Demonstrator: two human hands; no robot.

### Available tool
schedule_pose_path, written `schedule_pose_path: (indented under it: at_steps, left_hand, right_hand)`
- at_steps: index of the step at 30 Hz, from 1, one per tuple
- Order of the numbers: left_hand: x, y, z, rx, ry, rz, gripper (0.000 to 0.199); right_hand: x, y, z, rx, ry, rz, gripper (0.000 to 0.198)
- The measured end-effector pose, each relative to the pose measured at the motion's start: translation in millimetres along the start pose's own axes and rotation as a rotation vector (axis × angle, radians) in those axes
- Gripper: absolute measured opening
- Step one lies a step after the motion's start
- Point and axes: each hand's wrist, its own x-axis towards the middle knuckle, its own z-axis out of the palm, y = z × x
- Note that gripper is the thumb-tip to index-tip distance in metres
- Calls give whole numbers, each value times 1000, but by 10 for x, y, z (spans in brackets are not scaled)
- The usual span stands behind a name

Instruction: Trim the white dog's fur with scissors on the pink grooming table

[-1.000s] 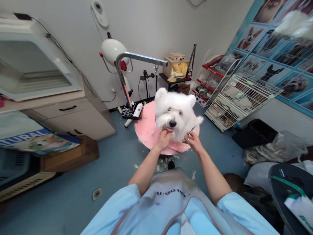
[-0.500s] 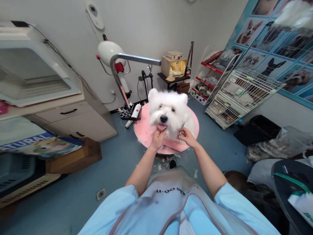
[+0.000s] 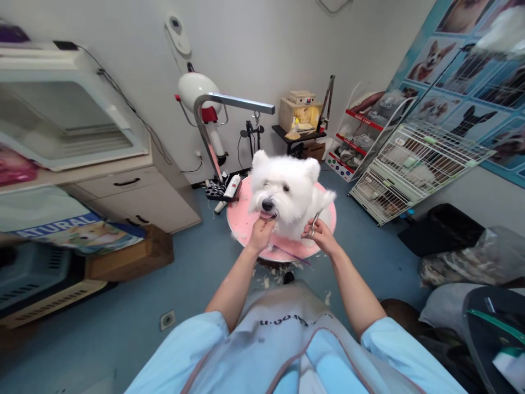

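Observation:
A fluffy white dog [image 3: 283, 183] sits on a round pink grooming table [image 3: 238, 216], facing me with its mouth slightly open. Under its muzzle, my left hand [image 3: 261, 232] is closed on the chin; the fingertips are partly hidden by fur. My right hand [image 3: 322, 236] grips a pair of scissors [image 3: 315, 223] by the handles, their blades pointing up beside the dog's chest. A white tuft of fur sticks out behind the scissors. On the table's near side lies a thin purple stick-like thing [image 3: 293, 255], too small to name.
A metal grooming arm [image 3: 238, 102] rises over the table's left side. Beside it a black tool tray [image 3: 219, 192] holds scissors and a white bottle [image 3: 232, 186]. White cages [image 3: 406, 169] stand at the right, drawers [image 3: 118, 183] at the left. Fur clippings lie on the floor.
The dog's head has turned and shifted to the left, with my left hand still at its chin. My right hand has moved slightly right with the scissors, away from the face.

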Motion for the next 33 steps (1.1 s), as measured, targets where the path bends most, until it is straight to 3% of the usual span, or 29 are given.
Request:
schedule_pose_path:
  at_steps: [4, 14, 18, 23, 27, 33]
  left_hand:
    - [4, -3, 2, -13, -2, -8, 31]
    - [-10, -25, -20, -4, 11, 17, 28]
    - [-20, -35, -57, -10, 42, 8, 33]
    - [-19, -76, -99, 10, 74, -2, 33]
    - [-9, -93, -136, 39, 60, -5, 31]
    - [2, -89, -176, 49, 87, -15, 30]
  right_hand:
    - [56, -8, 16, -61, -72, 27, 49]
    - [97, -24, -13, -77, -75, 21, 50]
    - [121, -6, -13, -66, -6, 12, 52]
    - [154, 21, 13, -111, -89, 11, 50]
    - [153, 30, 26, -21, -38, 45, 51]
    - [190, -35, 47, -28, -147, 67, 48]
